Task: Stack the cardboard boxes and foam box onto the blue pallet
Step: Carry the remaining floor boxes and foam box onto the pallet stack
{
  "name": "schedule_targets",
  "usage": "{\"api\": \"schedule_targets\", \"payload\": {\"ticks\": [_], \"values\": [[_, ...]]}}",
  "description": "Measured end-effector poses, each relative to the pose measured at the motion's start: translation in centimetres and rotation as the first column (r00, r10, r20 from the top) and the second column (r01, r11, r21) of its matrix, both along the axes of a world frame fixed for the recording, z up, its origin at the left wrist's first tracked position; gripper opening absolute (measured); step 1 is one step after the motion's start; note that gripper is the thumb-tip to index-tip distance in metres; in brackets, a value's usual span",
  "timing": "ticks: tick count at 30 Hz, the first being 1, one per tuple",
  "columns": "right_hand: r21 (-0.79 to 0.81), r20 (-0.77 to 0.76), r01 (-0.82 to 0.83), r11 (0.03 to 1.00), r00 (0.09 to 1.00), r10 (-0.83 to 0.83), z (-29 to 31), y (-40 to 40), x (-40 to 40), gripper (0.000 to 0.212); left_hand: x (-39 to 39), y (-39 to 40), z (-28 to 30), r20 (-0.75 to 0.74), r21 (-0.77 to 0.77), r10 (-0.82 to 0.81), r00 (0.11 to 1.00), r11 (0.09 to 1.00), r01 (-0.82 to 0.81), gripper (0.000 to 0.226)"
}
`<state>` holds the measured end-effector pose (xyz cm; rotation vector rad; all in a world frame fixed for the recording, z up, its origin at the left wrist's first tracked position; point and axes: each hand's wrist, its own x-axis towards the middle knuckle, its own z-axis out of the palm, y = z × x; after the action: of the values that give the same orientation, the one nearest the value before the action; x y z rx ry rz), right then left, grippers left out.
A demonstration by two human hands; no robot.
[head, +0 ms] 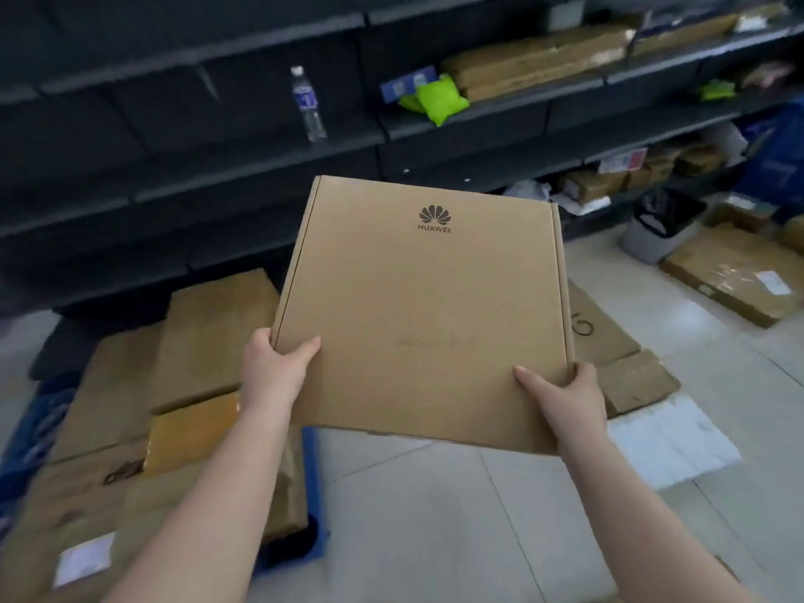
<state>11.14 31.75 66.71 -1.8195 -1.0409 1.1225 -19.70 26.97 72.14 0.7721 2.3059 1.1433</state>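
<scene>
While dark shelving (182, 176) fills the far wall, pale floor tiles (435, 515) lie bare below the arms and to the right. Stacked cardboard boxes (209, 341) cover the blue pallet (314, 507) at left, only its near edge showing. A flat Huawei box (417, 306) is held in the air just right of that stack, its near corners pinched by the left hand (272, 369) and right hand (565, 396), thumbs on top, fingers hidden underneath. The water bottle (307, 104) on the shelf is blurred.
</scene>
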Motion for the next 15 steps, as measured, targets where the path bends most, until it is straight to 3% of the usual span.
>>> {"api": "schedule_targets", "payload": {"ticks": [7,12,15], "values": [[0.065,0.033,-0.368,0.927,0.930,0.367,3.9,-6.7,-16.7,0.074,-12.5,-18.6,2.5,0.028,0.101,0.362,0.932,0.927,-0.363,0.077],[0.024,0.008,-0.561,0.827,0.828,0.561,2.7,-14.9,-30.7,0.078,-22.0,-32.2,0.9,0.079,0.027,0.572,0.817,0.818,-0.575,0.070],[-0.036,0.010,-0.637,0.770,0.770,0.638,1.3,-20.6,-38.9,0.068,-28.2,-39.6,0.0,0.056,-0.028,0.649,0.758,0.760,-0.649,0.058]]}}
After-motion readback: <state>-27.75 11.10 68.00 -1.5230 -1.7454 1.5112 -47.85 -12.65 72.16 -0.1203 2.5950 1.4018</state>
